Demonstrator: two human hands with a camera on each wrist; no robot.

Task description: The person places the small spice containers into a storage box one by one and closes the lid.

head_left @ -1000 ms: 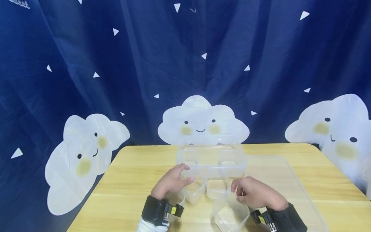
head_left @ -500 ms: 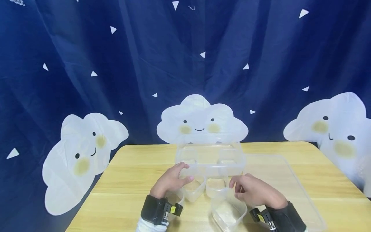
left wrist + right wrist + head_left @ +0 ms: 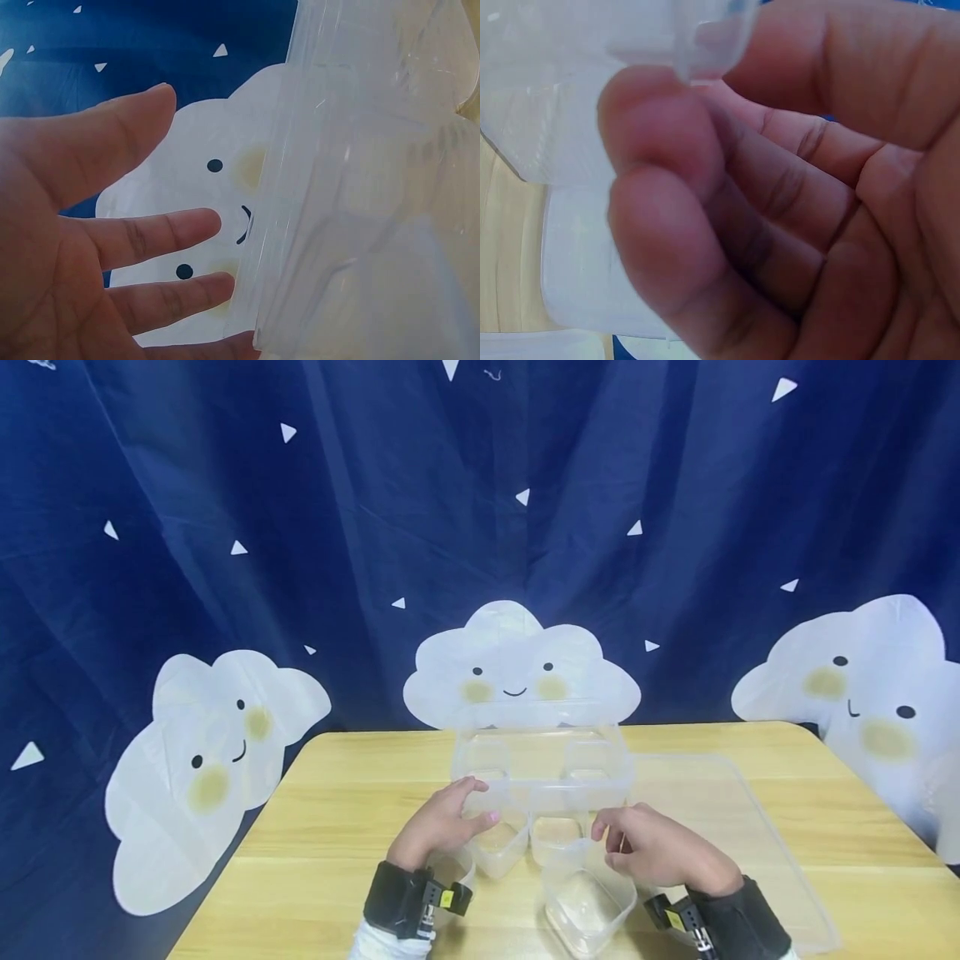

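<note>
My right hand (image 3: pixel 656 852) pinches the rim of a small clear plastic container (image 3: pixel 588 910) near the front of the table. In the right wrist view, the finger and thumb meet at the clear container's corner (image 3: pixel 716 45), and the other fingers curl below. My left hand (image 3: pixel 441 822) is spread beside another small clear container (image 3: pixel 497 852). Seen from the left wrist, its fingers (image 3: pixel 161 229) are nearly straight, with the lowest fingertip right at a clear plastic edge (image 3: pixel 262 300). A large clear box (image 3: pixel 540 777) stands behind both hands, with small clear containers showing in it.
Between the hands sits a further small container (image 3: pixel 558 839). One more clear container (image 3: pixel 456 872) is partly hidden behind the left wrist. A flat translucent lid or sheet (image 3: pixel 738 843) lies on the wooden table (image 3: pixel 337 827) at right. A blue curtain (image 3: pixel 480 510) hangs behind.
Hands and containers keep nearly the same places. The whole head view shifts slightly left and up.
</note>
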